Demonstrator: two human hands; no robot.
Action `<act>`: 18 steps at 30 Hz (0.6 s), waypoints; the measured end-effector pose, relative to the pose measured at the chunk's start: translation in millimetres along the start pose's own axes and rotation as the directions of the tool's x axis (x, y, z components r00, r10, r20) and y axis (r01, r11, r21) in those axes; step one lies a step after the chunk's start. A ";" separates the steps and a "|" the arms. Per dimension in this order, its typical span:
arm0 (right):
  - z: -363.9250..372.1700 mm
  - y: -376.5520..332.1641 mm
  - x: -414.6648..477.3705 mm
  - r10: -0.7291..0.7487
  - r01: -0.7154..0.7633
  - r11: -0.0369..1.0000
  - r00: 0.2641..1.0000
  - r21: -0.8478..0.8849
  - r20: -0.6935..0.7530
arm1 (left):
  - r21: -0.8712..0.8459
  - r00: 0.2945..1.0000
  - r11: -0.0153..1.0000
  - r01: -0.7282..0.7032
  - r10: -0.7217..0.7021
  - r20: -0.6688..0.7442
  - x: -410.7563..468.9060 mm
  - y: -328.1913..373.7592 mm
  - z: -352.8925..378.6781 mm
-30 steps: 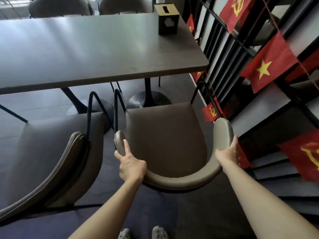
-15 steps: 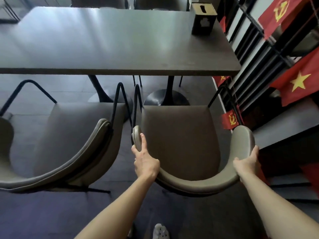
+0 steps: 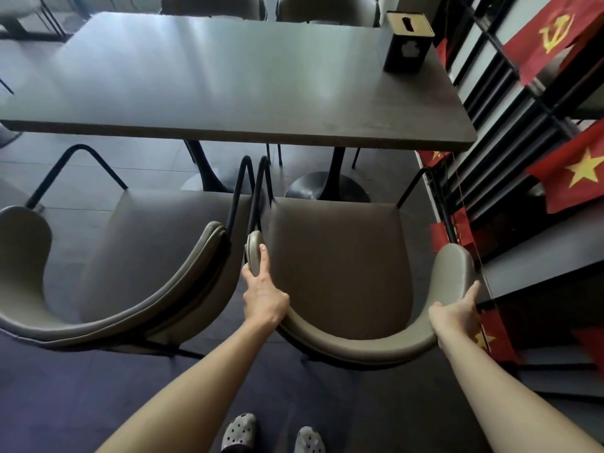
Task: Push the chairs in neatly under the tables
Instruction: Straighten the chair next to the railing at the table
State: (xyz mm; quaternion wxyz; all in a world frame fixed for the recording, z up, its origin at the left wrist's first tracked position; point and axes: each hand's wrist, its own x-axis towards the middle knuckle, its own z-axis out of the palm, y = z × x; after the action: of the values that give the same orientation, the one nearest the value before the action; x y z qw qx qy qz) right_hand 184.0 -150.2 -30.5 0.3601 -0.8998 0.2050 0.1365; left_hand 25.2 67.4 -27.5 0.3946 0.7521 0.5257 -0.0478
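A grey padded chair (image 3: 336,266) with a curved backrest stands in front of me, its seat front just short of the dark table's (image 3: 228,93) near edge. My left hand (image 3: 263,297) grips the backrest's left end, thumb along the pad. My right hand (image 3: 457,313) grips the backrest's right end. A second grey chair (image 3: 140,256) stands to the left, turned at an angle, its black arm tube touching or almost touching the first chair's.
A black tissue box (image 3: 408,44) sits on the table's far right corner. A black shelf rack (image 3: 523,142) hung with red flags runs close along the right. Table pedestals (image 3: 327,188) stand under the top. More chairs (image 3: 327,9) sit at the far side. My shoes (image 3: 271,434) show below.
The view has swung left and risen, showing more of the table and the left chair. Both hands keep their grip on the backrest, and the chair sits slightly nearer the table edge.
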 end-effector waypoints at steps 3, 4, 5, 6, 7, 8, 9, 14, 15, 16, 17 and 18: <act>2.6 -0.2 3.2 0.001 -0.001 1.000 1.000 -0.016 -0.002 | -0.009 1.000 1.000 0.000 0.000 -0.009 2.0 1.7 -0.3; 3.2 -0.9 4.5 -0.002 0.002 1.000 1.000 -0.030 -0.001 | -0.017 1.000 1.000 -0.003 0.003 -0.015 3.0 2.2 0.0; 4.2 -1.4 6.9 -0.009 0.009 0.999 1.000 -0.038 -0.002 | -0.026 1.000 1.000 -0.004 0.004 -0.018 4.1 2.6 0.7; 5.0 -2.8 8.1 -0.014 0.014 0.999 1.000 -0.047 -0.003 | -0.034 1.000 0.999 -0.005 0.005 -0.022 4.8 3.4 1.3; 5.2 -3.9 9.2 -0.017 0.016 0.999 1.000 -0.051 -0.004 | -0.039 1.000 0.999 -0.006 0.005 -0.023 5.0 4.0 1.7; 5.4 -4.8 9.8 -0.018 0.018 0.999 1.000 -0.051 -0.002 | -0.046 1.000 0.999 -0.004 0.003 -0.023 4.8 4.7 1.9; 6.1 -4.7 11.0 -0.023 0.023 0.998 1.000 -0.054 -0.001 | -0.053 1.000 0.999 -0.003 0.002 -0.023 4.5 4.8 2.2; 7.5 -4.1 11.5 -0.031 0.031 0.994 0.999 -0.108 -0.005 | -0.084 1.000 0.996 -0.014 0.012 -0.022 3.3 3.4 3.4; 7.9 -4.0 12.7 -0.034 0.033 0.993 0.999 -0.116 -0.009 | -0.092 1.000 0.996 -0.015 0.013 -0.020 3.3 2.8 3.9; 8.1 -4.0 14.0 -0.035 0.034 0.992 0.999 -0.124 -0.010 | -0.102 1.000 0.995 -0.018 0.016 -0.019 3.1 2.9 3.9; 8.1 -3.8 14.7 -0.035 0.034 0.991 0.999 -0.130 -0.012 | -0.106 0.999 0.994 -0.027 0.025 -0.022 3.3 2.6 4.5; 8.6 -3.0 16.2 -0.038 0.036 0.990 0.999 -0.134 -0.012 | -0.110 0.999 0.993 -0.031 0.028 -0.023 3.3 2.7 4.7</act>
State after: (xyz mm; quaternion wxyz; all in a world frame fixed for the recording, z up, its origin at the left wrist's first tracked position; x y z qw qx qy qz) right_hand 198.8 -146.6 -41.1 0.2997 -0.9267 0.1811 0.1366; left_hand 30.5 66.5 -30.8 0.4307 0.7373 0.5204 -0.0049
